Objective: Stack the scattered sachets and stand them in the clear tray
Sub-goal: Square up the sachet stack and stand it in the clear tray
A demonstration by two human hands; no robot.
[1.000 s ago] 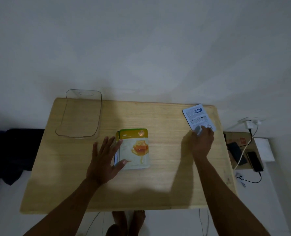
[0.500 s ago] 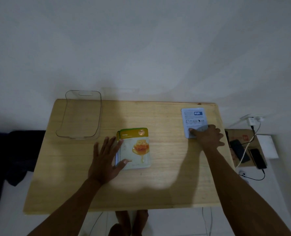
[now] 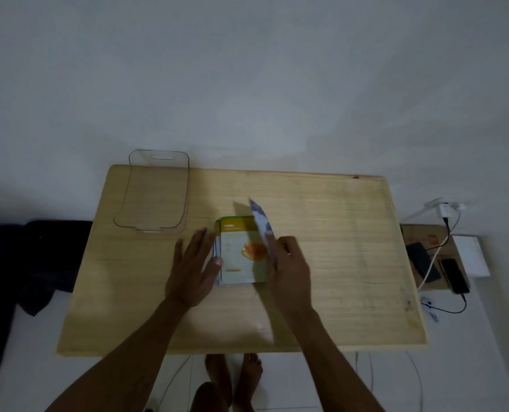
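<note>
Blue sachet (image 3: 261,226) tilts in right grip (image 3: 289,263) over honey stack (image 3: 238,251); left hand (image 3: 192,269) flat, open.

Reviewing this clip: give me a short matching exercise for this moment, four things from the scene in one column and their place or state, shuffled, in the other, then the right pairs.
Things:
1. clear tray
2. honey sachet
3. blue-and-white sachet
4. left hand

Places or states:
A. held tilted on edge in the right hand, over the stack
B. lies flat on the stack, face up, mid-table
C. stands with no sachets in it at the table's far left corner
D. open, fingers spread, thumb on the stack's left edge

Pairs: 1-C, 2-B, 3-A, 4-D
</note>
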